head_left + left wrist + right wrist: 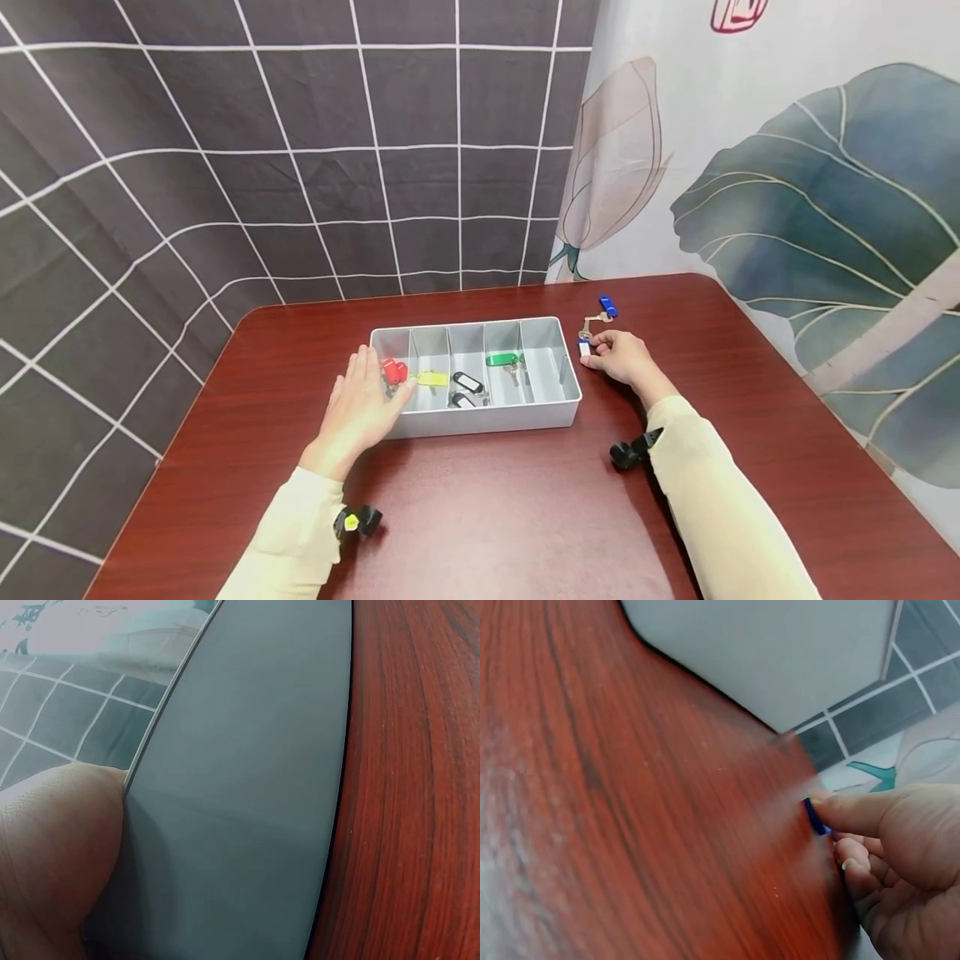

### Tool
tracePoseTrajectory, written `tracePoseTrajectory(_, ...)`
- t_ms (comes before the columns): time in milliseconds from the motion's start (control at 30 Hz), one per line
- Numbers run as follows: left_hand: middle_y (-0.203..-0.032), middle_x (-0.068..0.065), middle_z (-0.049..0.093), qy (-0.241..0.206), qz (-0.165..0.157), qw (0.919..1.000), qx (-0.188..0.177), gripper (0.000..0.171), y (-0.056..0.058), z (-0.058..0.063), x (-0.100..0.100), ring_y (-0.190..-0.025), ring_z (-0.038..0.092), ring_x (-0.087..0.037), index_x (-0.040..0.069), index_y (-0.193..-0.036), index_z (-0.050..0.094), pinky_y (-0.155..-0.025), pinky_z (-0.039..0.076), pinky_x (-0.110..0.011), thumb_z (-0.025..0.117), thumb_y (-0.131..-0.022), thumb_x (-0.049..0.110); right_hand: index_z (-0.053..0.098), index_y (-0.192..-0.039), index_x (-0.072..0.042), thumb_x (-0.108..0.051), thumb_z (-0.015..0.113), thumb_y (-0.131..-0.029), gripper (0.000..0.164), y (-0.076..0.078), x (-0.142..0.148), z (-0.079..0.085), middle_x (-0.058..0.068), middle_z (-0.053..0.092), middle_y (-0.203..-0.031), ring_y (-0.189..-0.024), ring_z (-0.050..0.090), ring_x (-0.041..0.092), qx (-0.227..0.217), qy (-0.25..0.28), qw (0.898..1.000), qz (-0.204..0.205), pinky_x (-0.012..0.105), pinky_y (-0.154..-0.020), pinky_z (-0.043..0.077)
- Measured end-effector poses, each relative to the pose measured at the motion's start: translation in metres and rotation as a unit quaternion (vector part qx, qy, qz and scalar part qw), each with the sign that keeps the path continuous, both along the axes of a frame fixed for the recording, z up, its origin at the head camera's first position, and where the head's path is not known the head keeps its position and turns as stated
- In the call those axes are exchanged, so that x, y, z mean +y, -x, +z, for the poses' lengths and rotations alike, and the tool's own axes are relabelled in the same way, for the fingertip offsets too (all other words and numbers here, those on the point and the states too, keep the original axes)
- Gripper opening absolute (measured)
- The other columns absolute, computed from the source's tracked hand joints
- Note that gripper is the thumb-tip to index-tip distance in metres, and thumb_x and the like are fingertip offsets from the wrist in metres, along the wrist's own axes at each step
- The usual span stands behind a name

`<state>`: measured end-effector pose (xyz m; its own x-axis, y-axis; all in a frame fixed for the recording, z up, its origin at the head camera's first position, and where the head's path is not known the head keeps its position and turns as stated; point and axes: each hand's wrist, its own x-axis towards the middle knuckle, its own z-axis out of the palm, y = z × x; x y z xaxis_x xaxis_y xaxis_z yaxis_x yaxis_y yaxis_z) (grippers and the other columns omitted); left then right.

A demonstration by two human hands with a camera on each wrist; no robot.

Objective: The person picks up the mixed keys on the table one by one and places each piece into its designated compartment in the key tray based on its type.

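Observation:
A grey compartment tray (480, 421) sits on the table, and my left hand (356, 408) rests on its left end with straight fingers. In the left wrist view that hand (60, 855) lies along the tray's rim. Right of the tray, my right hand (622, 358) pinches a blue key tag (584, 347) with a key at its far end. The right wrist view shows the thumb and fingers on the tag's blue edge (815, 817). Just beyond lies a second blue key tag (608, 307) with its key (600, 317), close to the held one's key.
From left to right, the tray's compartments hold red key tags (393, 372), a yellow tag (432, 378), black-framed tags (468, 382) and a green tag (502, 359). A dark tiled-pattern cloth (420, 183) and a floral cloth (795, 208) hang behind the red-brown table (487, 500).

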<state>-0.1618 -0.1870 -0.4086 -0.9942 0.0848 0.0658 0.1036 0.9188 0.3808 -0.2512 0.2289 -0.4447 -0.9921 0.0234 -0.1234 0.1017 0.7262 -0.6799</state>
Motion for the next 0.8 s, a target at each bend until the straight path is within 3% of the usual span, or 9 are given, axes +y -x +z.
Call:
tracePoseTrajectory(467, -0.156, -0.027, 0.014, -0.002, -0.004, 1.0, 0.001, 0.095, 0.002, 0.003, -0.002, -0.143, 0.013, -0.043, -0.009, -0.149, 0.016, -0.112, 0.016, -0.06, 0.043, -0.092, 0.063, 0.067, -0.115, -0.004, -0.012, 0.07, -0.086, 0.03, -0.009, 0.004, 0.004, 0.01, 0.063, -0.094, -0.086, 0.053, 0.023, -0.004, 0.04, 0.999, -0.007, 0.029, -0.071, 0.043)
tracePoseTrajectory(800, -0.156, -0.027, 0.012, -0.004, -0.006, 0.9999, -0.009, 0.096, 0.002, 0.001, -0.001, -0.143, 0.012, -0.044, -0.008, -0.15, 0.014, -0.112, 0.015, -0.061, 0.043, -0.092, 0.063, 0.069, -0.11, -0.002, -0.017, 0.073, -0.084, 0.031, -0.011, 0.014, 0.0, 0.012, 0.066, -0.093, -0.086, 0.055, 0.025, 0.029, -0.006, 0.999, -0.019, 0.033, -0.073, 0.041)
